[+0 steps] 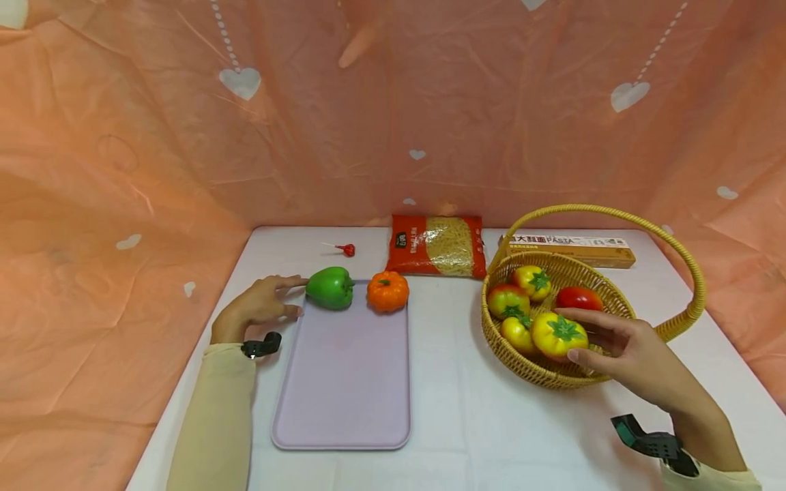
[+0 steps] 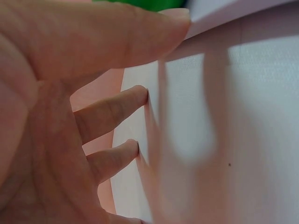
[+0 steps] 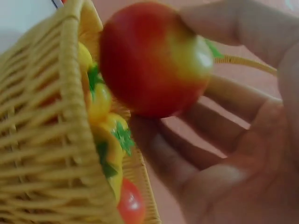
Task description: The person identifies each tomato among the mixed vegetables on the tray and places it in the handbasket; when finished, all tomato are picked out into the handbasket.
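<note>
My right hand (image 1: 641, 361) pinches a tomato (image 1: 555, 335), yellow with a green calyx on top, over the wicker basket (image 1: 546, 378). In the right wrist view that tomato (image 3: 149, 60) shows a red underside, between the thumb and fingers beside the rim. Several more yellow-red tomatoes (image 1: 508, 301) and a red fruit (image 1: 579, 298) lie in the basket. My left hand (image 1: 258, 303), fingers extended, is at the left of a green bell pepper (image 1: 330, 288); whether the fingertip touches it I cannot tell. The pepper sits on the top left corner of a pale purple tray (image 1: 344, 382).
An orange pumpkin (image 1: 387, 292) stands at the tray's top right corner. Behind lie a small red item on a thin stick (image 1: 348, 250), a red bag of pasta (image 1: 436, 247) and a pasta box (image 1: 604, 254). The basket's tall handle (image 1: 694, 273) arches over its right side.
</note>
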### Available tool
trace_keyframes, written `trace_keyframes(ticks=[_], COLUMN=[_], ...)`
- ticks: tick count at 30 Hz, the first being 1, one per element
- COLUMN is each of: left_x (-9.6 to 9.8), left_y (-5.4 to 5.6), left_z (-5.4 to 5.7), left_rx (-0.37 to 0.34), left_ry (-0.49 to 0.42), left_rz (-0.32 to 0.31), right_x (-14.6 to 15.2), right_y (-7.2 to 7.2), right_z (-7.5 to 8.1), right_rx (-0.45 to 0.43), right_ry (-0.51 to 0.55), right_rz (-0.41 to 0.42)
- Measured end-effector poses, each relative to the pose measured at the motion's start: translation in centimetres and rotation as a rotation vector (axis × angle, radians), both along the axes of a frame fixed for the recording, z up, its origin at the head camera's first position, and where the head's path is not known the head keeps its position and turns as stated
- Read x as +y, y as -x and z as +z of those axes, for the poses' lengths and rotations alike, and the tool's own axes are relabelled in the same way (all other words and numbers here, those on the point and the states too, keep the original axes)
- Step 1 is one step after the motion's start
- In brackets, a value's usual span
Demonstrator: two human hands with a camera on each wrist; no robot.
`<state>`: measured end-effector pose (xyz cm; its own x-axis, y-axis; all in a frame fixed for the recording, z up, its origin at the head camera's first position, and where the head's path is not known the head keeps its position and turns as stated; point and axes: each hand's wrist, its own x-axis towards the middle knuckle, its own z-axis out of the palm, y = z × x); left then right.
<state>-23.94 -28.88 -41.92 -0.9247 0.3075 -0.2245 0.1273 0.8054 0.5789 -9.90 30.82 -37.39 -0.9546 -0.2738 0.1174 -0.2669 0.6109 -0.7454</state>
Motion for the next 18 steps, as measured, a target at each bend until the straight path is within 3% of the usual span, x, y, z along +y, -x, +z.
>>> trace_keyframes(ticks=[6, 18], left_x=[0.07, 0.05], left_y=[0.07, 0.03], left_z=[0.06, 0.09], left_rx=[-0.021, -0.028], left_ry=[0.003, -0.006], left_rz=[0.005, 0.012], right_x=[0.86, 0.24], right_y=[0.14, 0.89], right_z=[-0.02, -0.21], right_rx=[-0.075, -0.034], right_ry=[-0.094, -0.162], right_rz=[0.006, 0.061])
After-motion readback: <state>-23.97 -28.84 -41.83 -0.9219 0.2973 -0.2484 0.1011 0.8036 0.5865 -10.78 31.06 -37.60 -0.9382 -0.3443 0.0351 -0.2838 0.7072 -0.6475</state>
